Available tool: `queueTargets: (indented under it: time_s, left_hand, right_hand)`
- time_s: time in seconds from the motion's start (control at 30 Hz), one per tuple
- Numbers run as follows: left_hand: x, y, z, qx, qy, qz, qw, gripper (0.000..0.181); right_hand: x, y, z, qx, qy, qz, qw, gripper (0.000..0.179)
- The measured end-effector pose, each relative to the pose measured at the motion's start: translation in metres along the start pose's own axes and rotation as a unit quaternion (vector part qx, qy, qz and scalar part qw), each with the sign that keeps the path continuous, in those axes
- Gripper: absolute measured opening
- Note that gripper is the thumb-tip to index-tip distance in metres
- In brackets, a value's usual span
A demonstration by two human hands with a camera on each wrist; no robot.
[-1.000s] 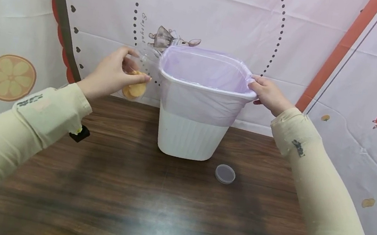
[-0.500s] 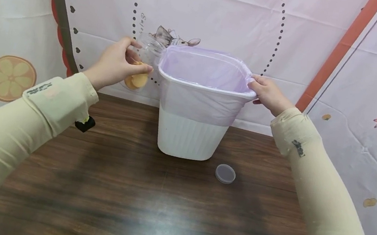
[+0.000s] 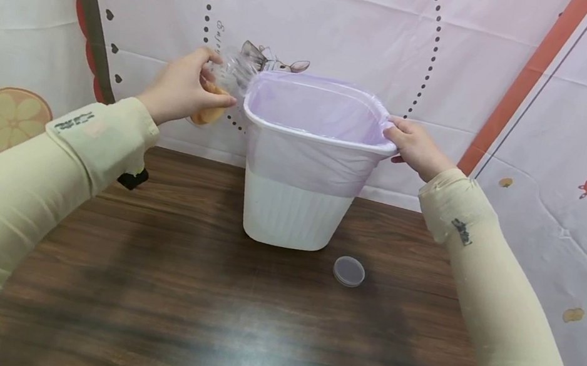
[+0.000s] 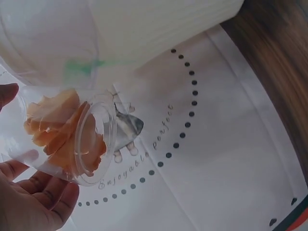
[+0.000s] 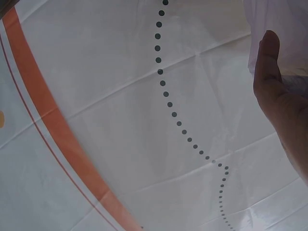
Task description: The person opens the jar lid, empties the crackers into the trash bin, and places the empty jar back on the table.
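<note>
My left hand (image 3: 185, 86) grips a clear plastic jar (image 3: 239, 67) that lies tilted on its side just left of the bin's rim. Thin, curled orange pieces (image 4: 62, 127) are inside, bunched towards the jar's round mouth (image 4: 98, 139) in the left wrist view. A white trash bin (image 3: 295, 212) stands upright, lined with a pale purple bag (image 3: 313, 164) folded over its rim. On the bin's right side, my right hand (image 3: 418, 148) pinches the bag and rim, thumb on top. The right wrist view shows that thumb (image 5: 268, 53) against the purple plastic.
A round clear lid (image 3: 349, 271) lies on the dark wooden table (image 3: 262, 317), in front of the bin and to its right. Behind the bin hangs a white printed cloth (image 3: 329, 17), with more cloth along both sides.
My left hand has risen and come slightly towards the bin, tilting the jar further. The orange pieces have gone up with it. My right hand keeps its hold on the rim.
</note>
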State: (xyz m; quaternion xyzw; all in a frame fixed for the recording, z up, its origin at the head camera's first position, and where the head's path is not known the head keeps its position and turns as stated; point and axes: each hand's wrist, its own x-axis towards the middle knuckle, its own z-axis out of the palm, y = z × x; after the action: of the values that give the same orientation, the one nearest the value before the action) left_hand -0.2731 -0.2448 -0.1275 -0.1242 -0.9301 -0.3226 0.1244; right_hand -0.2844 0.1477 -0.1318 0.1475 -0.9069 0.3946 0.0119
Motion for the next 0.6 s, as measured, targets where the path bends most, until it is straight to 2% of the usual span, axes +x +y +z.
queueTargets:
  time_s: [0.1, 0.17, 0.33, 0.6]
  left_hand:
    - [0.005, 0.002, -0.003, 0.027, -0.001, 0.001, 0.9996, 0.084]
    - [0.008, 0.004, -0.005, 0.057, 0.005, 0.013, 0.9983, 0.083]
    - [0.015, 0.007, -0.006, 0.146, 0.033, 0.062, 0.9867, 0.078]
    - [0.019, 0.013, -0.008, 0.217, 0.032, 0.093, 0.9711, 0.080]
  right_hand:
    - [0.001, 0.000, 0.001, 0.003, 0.001, 0.002, 1.0000, 0.050]
    - [0.001, 0.000, 0.001, 0.003, 0.002, 0.004, 1.0000, 0.050]
    - [0.000, 0.000, 0.000, -0.002, 0.003, 0.004, 1.0000, 0.050]
    - [0.000, 0.000, 0.000, -0.002, 0.000, 0.004, 1.0000, 0.051]
